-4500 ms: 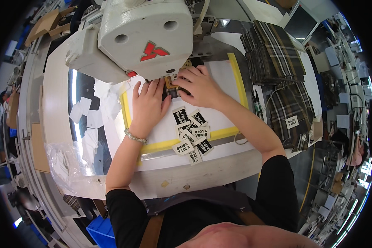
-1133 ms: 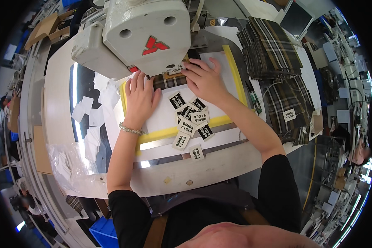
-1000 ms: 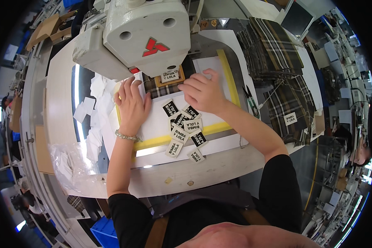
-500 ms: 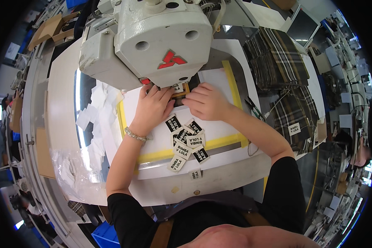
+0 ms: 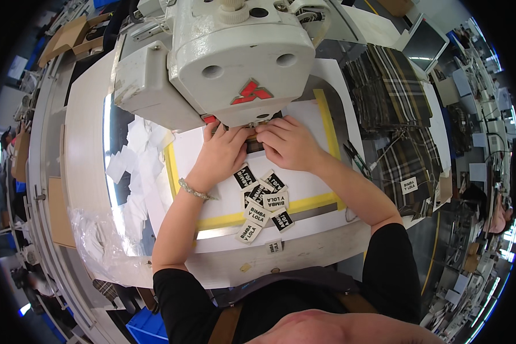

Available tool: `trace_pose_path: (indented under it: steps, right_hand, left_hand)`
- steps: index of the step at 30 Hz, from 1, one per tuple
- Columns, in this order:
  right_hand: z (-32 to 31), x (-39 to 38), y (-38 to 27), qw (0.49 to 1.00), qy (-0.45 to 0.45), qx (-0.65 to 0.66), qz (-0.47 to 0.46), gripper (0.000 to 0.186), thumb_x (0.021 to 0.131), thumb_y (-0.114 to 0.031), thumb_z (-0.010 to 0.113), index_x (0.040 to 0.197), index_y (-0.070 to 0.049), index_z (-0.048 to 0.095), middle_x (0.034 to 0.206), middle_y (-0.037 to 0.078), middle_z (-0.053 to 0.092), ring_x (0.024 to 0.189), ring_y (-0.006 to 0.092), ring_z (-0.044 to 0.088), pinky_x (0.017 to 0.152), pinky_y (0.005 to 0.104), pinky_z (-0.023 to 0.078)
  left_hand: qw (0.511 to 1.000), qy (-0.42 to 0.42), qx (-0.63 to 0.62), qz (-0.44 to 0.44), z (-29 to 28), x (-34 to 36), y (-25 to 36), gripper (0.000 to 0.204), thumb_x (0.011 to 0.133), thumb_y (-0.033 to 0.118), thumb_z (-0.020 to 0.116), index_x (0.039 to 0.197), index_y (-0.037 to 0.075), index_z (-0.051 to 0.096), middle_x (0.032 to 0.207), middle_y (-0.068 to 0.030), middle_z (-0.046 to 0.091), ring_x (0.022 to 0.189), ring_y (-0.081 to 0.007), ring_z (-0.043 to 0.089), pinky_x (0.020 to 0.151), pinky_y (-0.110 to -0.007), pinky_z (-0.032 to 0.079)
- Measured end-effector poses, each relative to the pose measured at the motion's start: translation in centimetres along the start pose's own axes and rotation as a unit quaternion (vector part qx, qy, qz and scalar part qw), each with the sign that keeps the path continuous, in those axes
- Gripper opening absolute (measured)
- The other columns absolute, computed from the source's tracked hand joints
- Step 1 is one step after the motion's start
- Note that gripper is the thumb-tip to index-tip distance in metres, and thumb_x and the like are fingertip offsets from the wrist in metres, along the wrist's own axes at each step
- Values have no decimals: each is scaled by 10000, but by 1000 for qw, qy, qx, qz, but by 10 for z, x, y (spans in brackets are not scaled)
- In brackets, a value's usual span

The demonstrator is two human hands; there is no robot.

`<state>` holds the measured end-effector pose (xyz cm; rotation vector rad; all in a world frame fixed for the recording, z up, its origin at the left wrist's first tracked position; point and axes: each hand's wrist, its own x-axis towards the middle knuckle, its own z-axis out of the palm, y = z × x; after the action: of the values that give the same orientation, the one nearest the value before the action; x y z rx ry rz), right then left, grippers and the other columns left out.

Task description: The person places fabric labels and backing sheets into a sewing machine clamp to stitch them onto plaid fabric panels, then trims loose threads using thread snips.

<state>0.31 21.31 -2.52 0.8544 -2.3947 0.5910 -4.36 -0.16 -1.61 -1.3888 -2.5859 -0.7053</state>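
A dark plaid fabric piece (image 5: 254, 145) with a brownish band lies beneath the big white sewing machine head (image 5: 241, 63). On its left side my left hand (image 5: 221, 153) has bent fingers, some slightly apart, gripping and pressing the cloth at the needle area. Opposite, my right hand (image 5: 289, 143) keeps its fingers together and curled on the cloth's right edge. Both hands' fingertips are close together and partly hidden beneath the machine head. Nearer me, a loose pile of black and cream rectangular labels (image 5: 258, 212) lies on white sheeting bordered with yellow tape (image 5: 309, 200).
Stacked plaid pieces (image 5: 393, 86) stand at the right, with black-handled snips (image 5: 356, 158) beside them. White paper scraps (image 5: 136, 152) and a clear plastic bag (image 5: 100, 241) lie at the left. A single label (image 5: 274, 246) sits by the table's front edge (image 5: 235, 269).
My fingers have come closer together over the cloth, and the label that showed between them is now covered. The whole view has shifted slightly, with the machine head appearing farther right.
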Motion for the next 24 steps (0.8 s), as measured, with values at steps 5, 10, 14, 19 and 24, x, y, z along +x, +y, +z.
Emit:
trace_pose_path:
  steps: [5, 10, 14, 19, 24]
  right_hand:
    - [2, 2, -3, 1000, -3, 5, 13, 194, 742, -63, 677, 926, -80, 615, 1029, 28, 683, 950, 214, 613, 797, 362, 483]
    - [1, 3, -5, 1000, -11, -5, 18, 181, 747, -79, 676, 918, -78, 615, 1047, 30, 683, 966, 213, 609, 804, 365, 483]
    - [-1, 2, -5, 1000, -15, -10, 20, 156, 755, -104, 676, 902, -81, 629, 1072, 22, 682, 1002, 209, 597, 821, 364, 484]
    - [2, -1, -4, 1000, -17, -13, 20, 136, 749, -123, 681, 873, -81, 643, 1093, 16, 677, 1017, 207, 591, 847, 358, 480]
    - [0, -3, -11, 1000, -12, -16, 23, 157, 733, -131, 687, 878, -82, 653, 1087, 22, 677, 1023, 198, 588, 863, 356, 471]
  left_hand:
    - [999, 42, 10, -16, -3, -1, 1, 303, 821, 104, 642, 1122, 141, 637, 1092, -9, 649, 1096, -223, 543, 1016, -441, 304]
    - [997, 71, 29, -31, -1, 1, 1, 241, 813, 121, 670, 1050, 160, 682, 1039, 34, 668, 1042, -185, 566, 895, -407, 326]
    - [996, 70, 42, -46, -2, 1, 1, 212, 794, 142, 701, 1004, 161, 715, 1018, 50, 681, 1003, -175, 581, 870, -397, 314]
    - [994, 91, 51, -25, 2, 3, -1, 184, 792, 145, 705, 974, 159, 730, 1015, 42, 691, 996, -176, 587, 890, -394, 319]
    - [993, 93, 60, -26, 2, 1, 3, 182, 791, 148, 708, 972, 155, 734, 1024, 36, 694, 993, -181, 592, 928, -401, 317]
